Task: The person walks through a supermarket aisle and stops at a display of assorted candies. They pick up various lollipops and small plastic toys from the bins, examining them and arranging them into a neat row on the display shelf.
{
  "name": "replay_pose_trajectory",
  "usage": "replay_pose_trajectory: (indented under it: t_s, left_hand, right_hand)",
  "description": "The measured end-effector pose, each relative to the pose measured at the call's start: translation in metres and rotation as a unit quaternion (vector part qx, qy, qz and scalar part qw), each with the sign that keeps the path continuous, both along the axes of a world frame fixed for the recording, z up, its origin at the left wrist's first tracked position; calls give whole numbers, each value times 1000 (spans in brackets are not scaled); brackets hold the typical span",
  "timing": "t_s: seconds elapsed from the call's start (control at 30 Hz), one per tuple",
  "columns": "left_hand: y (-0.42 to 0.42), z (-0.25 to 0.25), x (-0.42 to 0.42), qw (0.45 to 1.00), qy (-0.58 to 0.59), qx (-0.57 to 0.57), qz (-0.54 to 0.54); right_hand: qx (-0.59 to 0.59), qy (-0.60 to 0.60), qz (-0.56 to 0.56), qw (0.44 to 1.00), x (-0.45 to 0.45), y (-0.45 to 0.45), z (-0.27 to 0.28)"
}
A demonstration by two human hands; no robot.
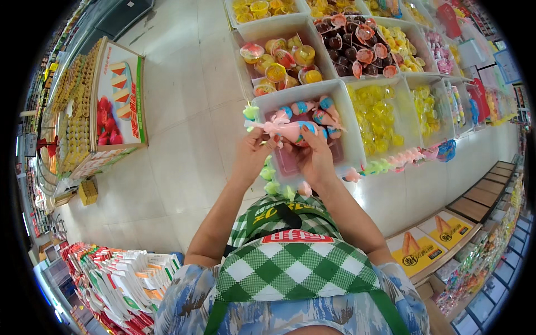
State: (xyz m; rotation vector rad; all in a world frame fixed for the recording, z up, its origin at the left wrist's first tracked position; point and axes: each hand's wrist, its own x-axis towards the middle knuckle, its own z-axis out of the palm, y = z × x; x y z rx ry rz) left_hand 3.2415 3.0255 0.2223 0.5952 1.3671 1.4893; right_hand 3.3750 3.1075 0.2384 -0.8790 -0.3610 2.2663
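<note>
Both my hands hold one pink, animal-shaped packaged item (289, 130) with a blue printed band, above a translucent plastic bin (356, 142). My left hand (255, 150) pinches its narrow end near the bin's left wall. My right hand (312, 153) grips the wider, blue-banded end. Several similar pink and blue items (303, 107) lie in the back of that bin, whose pinkish bottom shows at the front. Green and pink figure-shaped pieces (268, 173) hang along the bin's outer edges.
Bins of jelly cups (284, 63), dark jellies (356, 46) and yellow jellies (374, 117) stand behind and to the right. Egg trays (77, 109) fill a display at left. Packaged goods (125, 284) stand lower left; a shelf with yellow signs (446, 230) is lower right.
</note>
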Motion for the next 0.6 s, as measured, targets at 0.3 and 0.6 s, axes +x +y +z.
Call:
replay_pose_trajectory:
  t_s: [0.3,0.6]
  left_hand:
    - [5,6,-10,986,64,73,137]
    - [35,13,-137,914,379,-66,129]
  right_hand:
    - [52,33,50,997,-17,-7,7]
    - [152,-62,61,984,4,4,-6]
